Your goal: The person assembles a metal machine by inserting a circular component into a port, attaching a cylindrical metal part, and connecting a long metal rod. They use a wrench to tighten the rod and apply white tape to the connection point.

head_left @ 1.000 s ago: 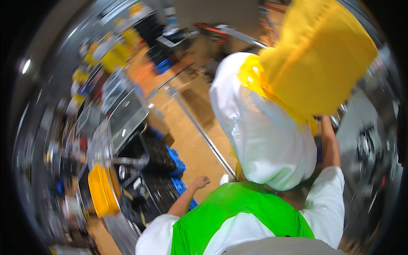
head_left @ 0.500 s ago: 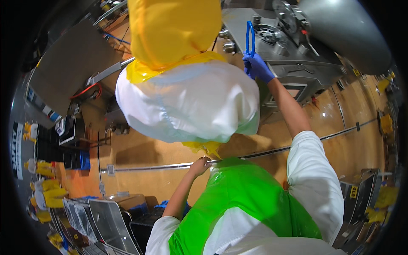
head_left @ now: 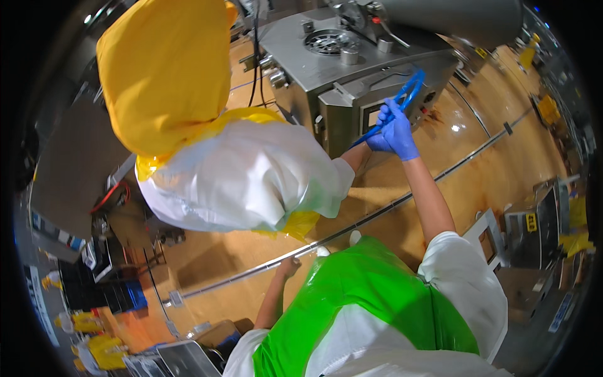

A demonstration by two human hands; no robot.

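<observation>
Head view: gripping a thin, bright-blue looped band of unclear material in the violet-blue-gloved right hand, with fingers wrapped round it. Slanting along its long axis from the loop, up and right beyond the knuckles, to a narrow tail down and left, near a co-worker's bare forearm. Well apart from the bare left hand, low beside the glossy green apron; cannot tell whether curled tight or slack there.

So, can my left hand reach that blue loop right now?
Probably not from there: the left hand hangs low, and the co-worker's sleeve and forearm seem to lie between it and the blue loop.
</observation>
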